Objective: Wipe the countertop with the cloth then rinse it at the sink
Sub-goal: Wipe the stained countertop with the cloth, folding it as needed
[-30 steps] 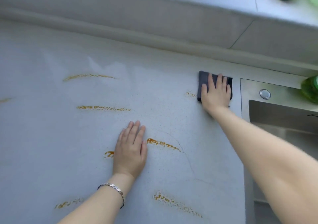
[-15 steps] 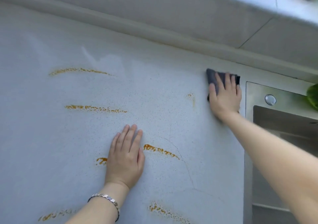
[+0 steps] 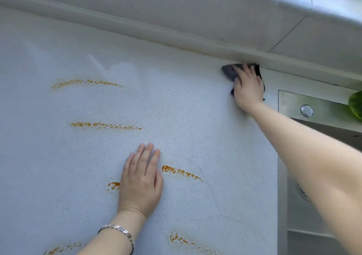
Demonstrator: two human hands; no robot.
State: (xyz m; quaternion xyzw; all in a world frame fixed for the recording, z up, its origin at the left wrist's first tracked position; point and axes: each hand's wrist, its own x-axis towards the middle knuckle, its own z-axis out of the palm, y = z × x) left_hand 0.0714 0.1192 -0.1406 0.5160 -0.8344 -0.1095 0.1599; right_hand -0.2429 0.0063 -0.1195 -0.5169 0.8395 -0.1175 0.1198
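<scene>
**Cloth pressed at the back edge of the countertop**

In the upper right of the frame we see the right hand lying palm down on a dark grey cloth, fingers stretched forward and close together, pressing it flat against the countertop. The cloth sits right at the raised back edge of the counter, just left of the steel sink, whose rim and basin fill the right side of the frame. We cannot tell whether the fingers curl around any fold of the cloth.

At lower centre, the left hand rests flat on the speckled pale surface, fingers together and pointing up the frame, holding nothing. It covers the middle of one orange streak. A silver bracelet circles that wrist.

Further orange streaks mark the left and bottom parts of the frame. A green object, cut off at the right edge, sits on the sink rim near a round metal button.
</scene>
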